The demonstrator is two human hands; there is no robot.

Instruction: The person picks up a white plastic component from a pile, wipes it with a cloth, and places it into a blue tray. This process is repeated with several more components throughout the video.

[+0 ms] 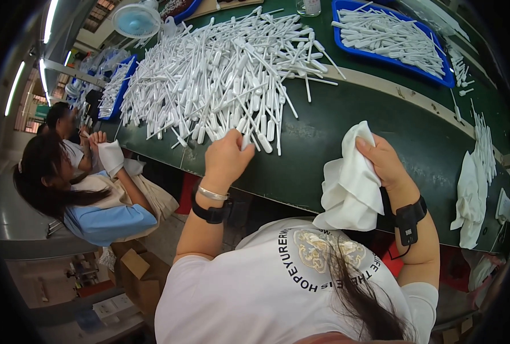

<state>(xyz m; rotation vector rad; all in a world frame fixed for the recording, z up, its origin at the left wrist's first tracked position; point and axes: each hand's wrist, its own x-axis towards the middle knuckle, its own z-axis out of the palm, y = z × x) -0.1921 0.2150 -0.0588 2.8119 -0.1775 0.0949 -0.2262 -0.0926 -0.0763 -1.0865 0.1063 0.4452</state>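
Note:
A big heap of white plastic droppers (209, 74), each with a thin stem and a fat bulb end, is spread over the dark green table (369, 103). At the heap's near edge my left hand (227, 157) is closed, its fingertips pinching at the bulb end of a dropper (245, 141). Just which dropper the fingers grip is partly hidden. My right hand (384, 160) grips a folded white cloth (352, 183), which hangs down over the table's front edge. Thumb and fingers are closed around the cloth's upper right part.
A blue tray (338, 40) of droppers stands far right, another blue tray (130, 80) far left. More droppers (484, 146) and a white cloth (470, 195) lie at the right end. A co-worker (94, 183) sits on the left, holding a cloth; another person is beyond.

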